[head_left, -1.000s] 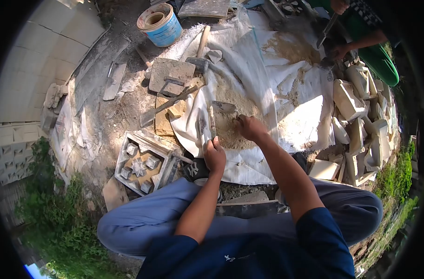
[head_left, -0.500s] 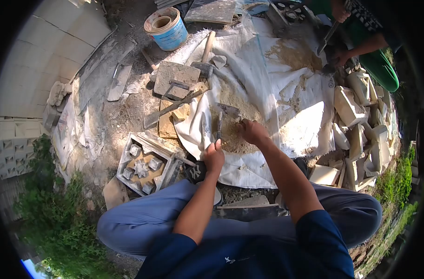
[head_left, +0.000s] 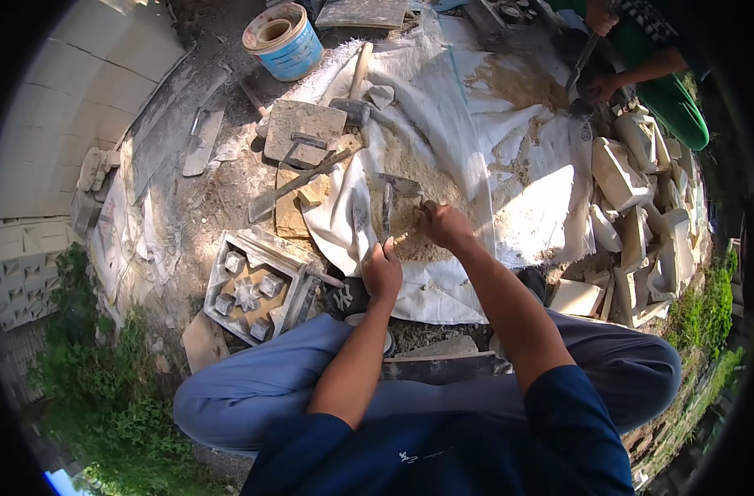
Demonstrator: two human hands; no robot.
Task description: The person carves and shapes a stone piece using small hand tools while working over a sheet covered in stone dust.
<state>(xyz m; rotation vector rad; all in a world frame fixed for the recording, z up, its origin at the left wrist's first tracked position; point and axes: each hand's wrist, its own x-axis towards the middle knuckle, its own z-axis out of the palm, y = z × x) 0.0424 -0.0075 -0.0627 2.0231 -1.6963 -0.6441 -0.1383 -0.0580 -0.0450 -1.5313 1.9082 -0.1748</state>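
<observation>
My left hand [head_left: 383, 271] is closed around the lower end of a narrow metal blade tool [head_left: 387, 208], which points away from me. My right hand [head_left: 446, 225] grips a trowel [head_left: 403, 185] by its handle, its blade turned to the left. The two tools meet or nearly meet over a heap of pale sandy powder [head_left: 431, 178]. Under the powder spreads a creased white sheet [head_left: 443, 307]. To the left of my left hand lies a mould frame [head_left: 288, 307] with a star-shaped piece [head_left: 246, 293] and several small blocks inside.
A hammer [head_left: 356, 107], a plastering float [head_left: 303, 136] and a long bar [head_left: 298, 186] lie beyond the mould. A blue-white bucket [head_left: 290, 56] stands farther back. Cast pieces [head_left: 621, 178] are piled at right. Another person's hand [head_left: 602, 87] works at upper right.
The view has shifted slightly, so the surroundings appear a little higher and farther left. Both hands keep their grips, with the tools close together over the powder.
</observation>
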